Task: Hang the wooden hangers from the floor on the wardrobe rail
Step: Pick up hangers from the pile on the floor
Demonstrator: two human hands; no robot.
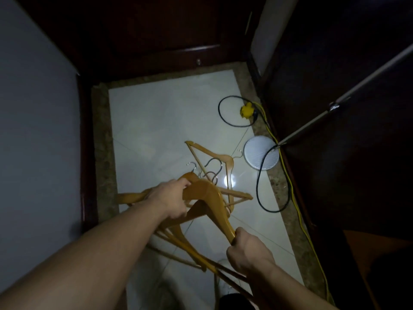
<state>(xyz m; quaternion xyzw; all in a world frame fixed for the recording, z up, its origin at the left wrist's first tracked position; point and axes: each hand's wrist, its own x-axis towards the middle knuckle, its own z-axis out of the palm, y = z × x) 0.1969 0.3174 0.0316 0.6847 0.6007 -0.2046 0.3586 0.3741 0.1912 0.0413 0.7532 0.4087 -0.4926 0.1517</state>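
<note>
- Plainly, the left grip point(172, 198), a bare hand, is curled round the middle of a bunch of wooden hangers point(207, 198), just below their metal hooks point(212, 168).
- The right grip point(248, 249) is clenched round the lower end of one hanger arm in that same bunch, thumb on top.
- Both grips hold the bunch up over the white tiled floor point(156, 121). Its arms fan out to the lower left and lower right.
- A single hanger point(214, 156) lies flat on the tiles just beyond the bunch, its hook turned toward a white round disc point(261, 153).
- One more wooden bar point(240, 195) shows at the right edge of the bunch. Whether it is held or lies on the floor, I cannot tell.
- The wardrobe rail point(335, 106), a pale pole, slants through the dark wardrobe on the right, well apart from the hangers.
- A black cable point(257, 189) loops over the tiles near the disc, and a yellow plug point(247, 109) sits farther back by the wardrobe edge.
- A bright spot of light point(230, 181) glares off the tile beside the hooks.
</note>
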